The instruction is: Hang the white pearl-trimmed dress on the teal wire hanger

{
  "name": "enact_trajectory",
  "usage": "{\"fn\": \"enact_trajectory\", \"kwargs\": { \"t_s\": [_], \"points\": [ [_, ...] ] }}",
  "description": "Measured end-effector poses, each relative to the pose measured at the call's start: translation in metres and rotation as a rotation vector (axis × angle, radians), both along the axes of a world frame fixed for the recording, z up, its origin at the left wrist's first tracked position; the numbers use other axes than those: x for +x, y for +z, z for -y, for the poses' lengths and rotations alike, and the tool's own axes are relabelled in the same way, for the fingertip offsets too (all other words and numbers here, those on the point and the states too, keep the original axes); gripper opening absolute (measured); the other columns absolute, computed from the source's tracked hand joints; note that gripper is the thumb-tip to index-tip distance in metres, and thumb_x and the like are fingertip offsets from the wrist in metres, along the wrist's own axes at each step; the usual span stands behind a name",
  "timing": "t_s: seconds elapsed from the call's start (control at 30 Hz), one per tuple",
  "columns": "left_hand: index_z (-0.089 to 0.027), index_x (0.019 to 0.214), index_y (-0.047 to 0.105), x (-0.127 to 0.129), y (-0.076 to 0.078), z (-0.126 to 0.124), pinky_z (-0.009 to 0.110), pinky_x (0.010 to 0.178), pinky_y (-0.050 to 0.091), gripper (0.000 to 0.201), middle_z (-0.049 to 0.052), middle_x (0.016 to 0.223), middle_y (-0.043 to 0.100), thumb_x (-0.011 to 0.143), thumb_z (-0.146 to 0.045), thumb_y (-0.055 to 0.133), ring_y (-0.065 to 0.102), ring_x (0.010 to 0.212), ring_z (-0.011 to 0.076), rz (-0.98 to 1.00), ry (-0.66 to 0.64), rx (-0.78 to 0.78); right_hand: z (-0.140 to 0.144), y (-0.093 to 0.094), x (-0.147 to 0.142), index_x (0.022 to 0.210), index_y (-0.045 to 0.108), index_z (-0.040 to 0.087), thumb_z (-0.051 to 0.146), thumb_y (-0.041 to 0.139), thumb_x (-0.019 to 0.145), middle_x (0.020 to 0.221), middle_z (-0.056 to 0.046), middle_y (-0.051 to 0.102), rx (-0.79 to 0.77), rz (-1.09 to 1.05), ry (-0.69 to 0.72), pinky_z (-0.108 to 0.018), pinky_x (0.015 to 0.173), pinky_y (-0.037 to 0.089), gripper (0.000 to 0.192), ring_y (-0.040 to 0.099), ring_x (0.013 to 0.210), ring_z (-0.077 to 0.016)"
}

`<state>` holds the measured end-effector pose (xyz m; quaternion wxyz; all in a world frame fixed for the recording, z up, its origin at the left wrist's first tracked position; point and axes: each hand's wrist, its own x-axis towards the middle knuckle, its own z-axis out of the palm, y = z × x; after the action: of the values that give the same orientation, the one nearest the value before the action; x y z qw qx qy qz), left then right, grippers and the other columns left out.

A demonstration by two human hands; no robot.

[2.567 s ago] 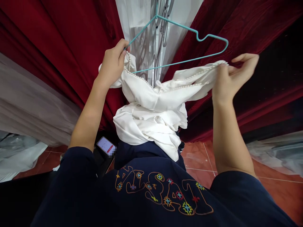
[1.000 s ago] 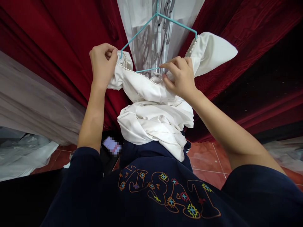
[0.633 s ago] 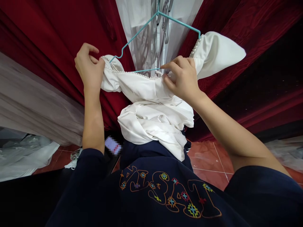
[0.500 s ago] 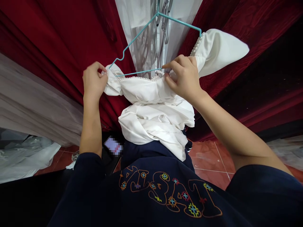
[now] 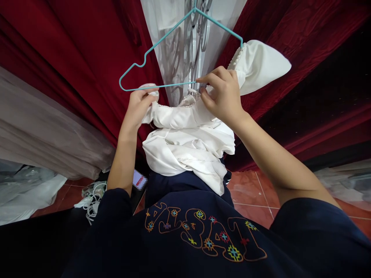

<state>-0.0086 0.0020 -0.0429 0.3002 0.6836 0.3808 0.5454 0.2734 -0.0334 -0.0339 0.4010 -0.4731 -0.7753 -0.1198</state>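
A white garment (image 5: 188,148) trimmed with pearl beads hangs in front of me from a teal wire hanger (image 5: 150,48). Its right shoulder (image 5: 262,65) sits over the hanger's right end. My left hand (image 5: 140,106) grips the garment's left shoulder just below the hanger's bare left end. My right hand (image 5: 222,94) pinches the neckline together with the hanger's bottom wire near the middle. The lower folds of the garment bunch against my dark printed shirt.
Dark red curtains (image 5: 72,50) hang on both sides, with a white panel (image 5: 174,23) between them. Pale grey fabric (image 5: 43,143) drapes at the left. A phone (image 5: 139,179) and tangled white cables (image 5: 92,195) lie low at the left. Red floor tiles (image 5: 252,197) show at the right.
The garment's left shoulder has come off the hanger's left end, which now sticks out bare. My left hand has moved down and to the right with that shoulder. My right hand stayed put.
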Motion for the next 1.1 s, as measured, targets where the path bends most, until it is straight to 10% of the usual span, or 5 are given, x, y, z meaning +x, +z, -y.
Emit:
{"fn": "enact_trajectory", "kwargs": {
  "t_s": [0.2, 0.37, 0.7, 0.93, 1.1],
  "points": [
    [-0.018, 0.098, 0.074, 0.049, -0.006, -0.006, 0.035, 0.087, 0.058, 0.068, 0.013, 0.1, 0.071, 0.102, -0.072, 0.033, 0.069, 0.107, 0.0263, 0.24, -0.001, 0.079, 0.004, 0.005, 0.004, 0.122, 0.061, 0.032, 0.039, 0.042, 0.1, 0.117, -0.011, 0.06, 0.049, -0.026, 0.03, -0.052, 0.104, 0.045, 0.029, 0.056, 0.114, -0.0302],
    [-0.019, 0.094, 0.074, 0.047, -0.008, -0.012, 0.041, 0.095, 0.057, 0.072, 0.011, 0.093, 0.069, 0.098, -0.079, 0.035, 0.068, 0.112, 0.0297, 0.213, 0.078, 0.192, -0.014, 0.023, 0.026, 0.119, 0.062, 0.021, 0.023, 0.069, 0.084, 0.119, -0.016, 0.056, 0.283, -0.238, -0.231, -0.046, 0.102, 0.045, 0.035, 0.052, 0.113, -0.0295],
    [-0.021, 0.088, 0.076, 0.035, 0.0, -0.011, 0.038, 0.1, 0.054, 0.067, 0.009, 0.092, 0.07, 0.104, -0.068, 0.032, 0.07, 0.107, 0.0254, 0.146, 0.138, 0.278, -0.017, 0.067, 0.056, 0.079, 0.077, 0.014, 0.001, 0.062, 0.072, 0.062, 0.0, 0.062, -0.152, -0.587, -0.057, -0.026, 0.055, 0.04, 0.021, 0.051, 0.053, -0.0086],
    [-0.021, 0.085, 0.075, 0.029, -0.002, -0.014, 0.041, 0.103, 0.054, 0.05, 0.008, 0.093, 0.072, 0.107, -0.051, 0.042, 0.071, 0.105, 0.0249, 0.197, 0.119, 0.296, -0.039, 0.045, 0.098, 0.074, 0.06, 0.016, -0.014, 0.05, 0.059, 0.07, -0.002, 0.063, 0.158, -0.624, -0.332, -0.025, 0.057, 0.035, 0.035, 0.053, 0.059, -0.0095],
    [-0.02, 0.085, 0.075, 0.028, -0.001, -0.013, 0.043, 0.107, 0.052, 0.049, 0.008, 0.092, 0.073, 0.108, -0.047, 0.042, 0.07, 0.109, 0.0258, 0.188, 0.111, 0.295, -0.012, 0.018, 0.104, 0.085, 0.062, 0.019, -0.01, 0.05, 0.068, 0.077, -0.007, 0.065, -0.006, -0.503, -0.479, -0.031, 0.06, 0.038, 0.035, 0.056, 0.062, -0.0162]
  ]
}}
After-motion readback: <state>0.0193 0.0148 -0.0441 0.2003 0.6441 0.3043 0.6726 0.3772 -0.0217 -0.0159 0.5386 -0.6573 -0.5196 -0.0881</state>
